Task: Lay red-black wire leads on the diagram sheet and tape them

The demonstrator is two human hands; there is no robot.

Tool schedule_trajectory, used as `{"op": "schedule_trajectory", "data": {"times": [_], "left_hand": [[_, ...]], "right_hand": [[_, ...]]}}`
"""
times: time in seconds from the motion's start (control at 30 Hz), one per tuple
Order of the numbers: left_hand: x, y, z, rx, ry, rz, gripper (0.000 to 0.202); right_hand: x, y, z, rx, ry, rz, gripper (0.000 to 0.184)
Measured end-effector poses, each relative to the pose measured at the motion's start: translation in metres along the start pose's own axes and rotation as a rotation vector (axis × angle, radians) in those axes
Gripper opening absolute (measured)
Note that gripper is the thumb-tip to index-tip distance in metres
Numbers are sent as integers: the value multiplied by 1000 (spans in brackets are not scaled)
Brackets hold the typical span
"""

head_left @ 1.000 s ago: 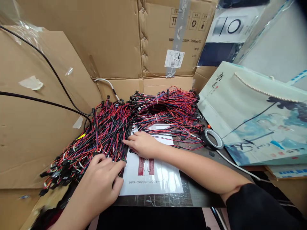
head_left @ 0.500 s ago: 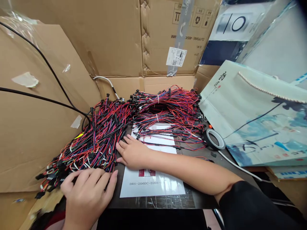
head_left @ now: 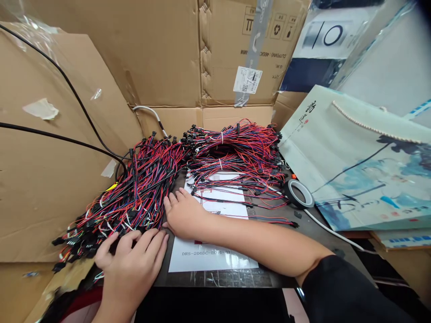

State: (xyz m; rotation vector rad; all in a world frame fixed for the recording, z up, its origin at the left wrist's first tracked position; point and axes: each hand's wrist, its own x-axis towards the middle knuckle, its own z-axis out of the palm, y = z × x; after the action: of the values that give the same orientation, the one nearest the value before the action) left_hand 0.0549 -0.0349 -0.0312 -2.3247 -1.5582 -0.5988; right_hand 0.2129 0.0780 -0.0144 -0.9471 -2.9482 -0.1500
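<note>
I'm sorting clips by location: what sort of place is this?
Probably a wiring workbench, judging by the heaped wires, the printed sheet and the roll of black tape.

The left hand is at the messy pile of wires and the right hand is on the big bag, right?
Not quite: the right hand isn't on the big bag. The head view shows it over the left edge of the white sheet. The left hand is at the messy pile of wires.
</note>
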Motion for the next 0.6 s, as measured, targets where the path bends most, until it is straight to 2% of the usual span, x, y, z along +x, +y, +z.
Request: {"op": "schedule_trajectory", "data": {"times": [0.1, 0.2, 0.4, 0.6], "left_hand": [[0, 2, 3, 186, -12, 52, 27], [1, 5, 2, 224, 3, 68, 28], [-2, 11, -5, 277, 175, 133, 30], [-5, 20, -10, 208, 327, 95, 44]], "right_hand": [[-8, -1, -6, -10, 18, -6, 64], [-17, -4, -10, -10, 62, -16, 55], [-33, -13, -8, -73, 108, -32, 53], [-54, -17, -9, -45, 164, -42, 55]]}}
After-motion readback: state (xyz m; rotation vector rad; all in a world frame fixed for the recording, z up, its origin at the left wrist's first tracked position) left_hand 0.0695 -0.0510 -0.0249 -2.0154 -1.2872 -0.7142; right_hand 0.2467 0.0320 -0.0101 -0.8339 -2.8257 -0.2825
